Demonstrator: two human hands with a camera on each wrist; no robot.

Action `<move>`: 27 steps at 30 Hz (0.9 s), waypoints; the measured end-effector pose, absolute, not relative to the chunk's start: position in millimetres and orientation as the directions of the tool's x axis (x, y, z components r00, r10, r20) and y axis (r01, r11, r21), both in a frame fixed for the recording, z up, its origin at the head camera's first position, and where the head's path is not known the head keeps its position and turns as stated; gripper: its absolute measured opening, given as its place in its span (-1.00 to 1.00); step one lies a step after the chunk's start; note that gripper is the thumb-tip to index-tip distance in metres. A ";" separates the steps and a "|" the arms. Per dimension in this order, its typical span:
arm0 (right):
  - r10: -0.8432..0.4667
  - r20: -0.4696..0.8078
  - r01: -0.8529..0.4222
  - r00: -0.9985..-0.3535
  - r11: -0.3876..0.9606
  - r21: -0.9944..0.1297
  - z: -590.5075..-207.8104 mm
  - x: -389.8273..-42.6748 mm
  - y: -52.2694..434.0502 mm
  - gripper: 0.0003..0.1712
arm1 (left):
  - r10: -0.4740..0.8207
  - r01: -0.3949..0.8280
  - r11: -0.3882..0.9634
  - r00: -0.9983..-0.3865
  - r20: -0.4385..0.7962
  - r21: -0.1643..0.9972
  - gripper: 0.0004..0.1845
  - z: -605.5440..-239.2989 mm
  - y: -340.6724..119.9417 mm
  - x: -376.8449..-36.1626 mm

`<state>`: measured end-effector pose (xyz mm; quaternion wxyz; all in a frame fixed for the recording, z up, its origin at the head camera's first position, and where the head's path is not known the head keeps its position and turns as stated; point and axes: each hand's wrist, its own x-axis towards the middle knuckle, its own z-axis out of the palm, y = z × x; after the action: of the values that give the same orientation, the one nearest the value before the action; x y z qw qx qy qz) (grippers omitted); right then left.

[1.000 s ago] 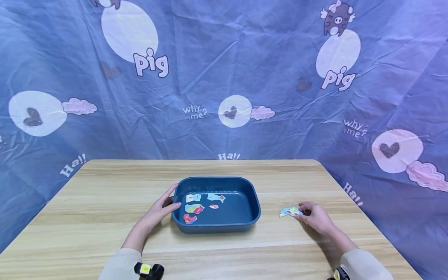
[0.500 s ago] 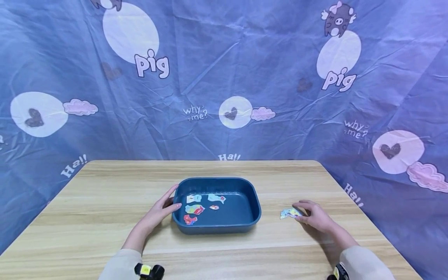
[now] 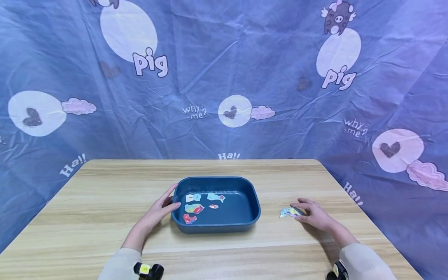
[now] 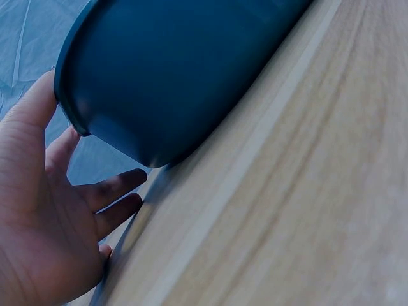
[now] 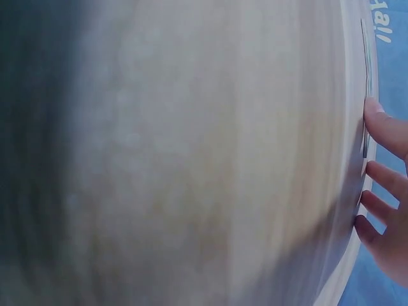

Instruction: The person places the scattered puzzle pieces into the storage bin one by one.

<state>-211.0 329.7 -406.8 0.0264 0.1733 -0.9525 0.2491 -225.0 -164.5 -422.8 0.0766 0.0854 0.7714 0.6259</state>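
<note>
In the head view a dark blue rectangular basin (image 3: 224, 229) stands on the table, with several torn colourful paper pieces (image 3: 193, 209) lying on its floor. My left hand (image 3: 158, 212) grips its left rim, thumb over the edge and fingers along the outside. The left wrist view shows the thumb and a fingertip at the rim, the other fingers apart from the wall. To the right, my right hand (image 3: 316, 216) touches a torn blue-and-yellow paper piece (image 3: 287, 212) on the tabletop, its fingers loosely bent over the right end. In the right wrist view the paper (image 5: 367, 70) appears edge-on at the thumb.
The light wooden table (image 3: 224, 256) ends in front of a blue printed cloth (image 3: 210, 77) hanging behind it. Pale sleeves (image 3: 120, 264) and black wrist cameras (image 3: 148, 271) are at the bottom of the head view.
The right fingers have loosened from the paper piece and reach slightly farther left over it. The paper stays in nearly the same spot. The left hand and basin have not moved.
</note>
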 end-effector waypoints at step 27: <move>-0.174 0.175 -0.241 -0.969 0.814 -0.528 -402.2 -214.1 322.6 -0.59 | 0.229 0.054 0.200 -0.974 0.007 0.978 -0.34 -421.6 -163.4 -223.5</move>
<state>-214.1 322.6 -402.2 0.0592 0.1093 -0.9506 0.2843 -223.5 -163.4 -421.6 0.0696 0.0917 0.7714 0.6259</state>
